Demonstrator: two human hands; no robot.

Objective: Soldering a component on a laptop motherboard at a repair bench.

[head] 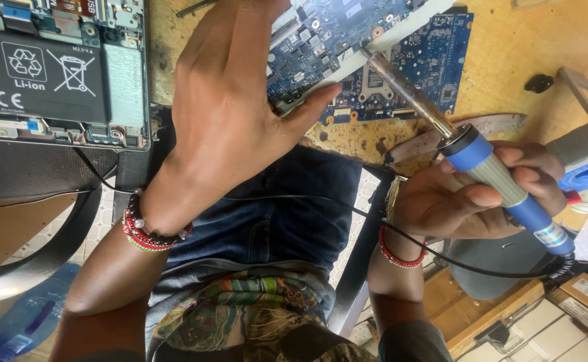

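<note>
Far left of the blue circuit board (401,60) sits the opened laptop (59,67), its black battery exposed. Your left hand (233,107) lies flat over the board's left end, fingers (240,40) together and thumb out, gripping nothing. The board rests on the yellow counter (515,53). Right of it, your right hand (481,194) wraps its fingers (528,161) around the blue-handled soldering iron (501,181), tip touching the board's middle.
</note>
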